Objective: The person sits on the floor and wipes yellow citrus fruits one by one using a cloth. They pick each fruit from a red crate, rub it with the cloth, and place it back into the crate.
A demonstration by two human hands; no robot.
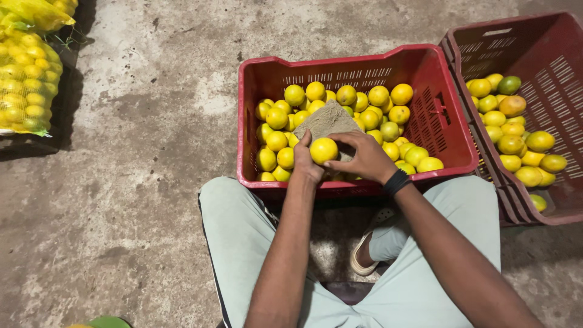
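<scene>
Yellow lemon (323,150) sits pinched between both grips over the red crate's (255,121) near rim, left hand (305,161) closed on its left side, right hand (364,159) clamped opposite.

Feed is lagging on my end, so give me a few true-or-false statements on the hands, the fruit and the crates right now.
1. Both hands are on one yellow fruit. True: the left hand and right hand grip it together.
2. The fruit is held over the bare floor. False: it is over the near red crate.
3. A piece of grey-brown cloth lies on the fruit in that crate. True.
4. The second crate on the right holds no fruit. False: it holds yellow and greenish fruit.
5. The net sack at far left holds yellow fruit. True.
</scene>
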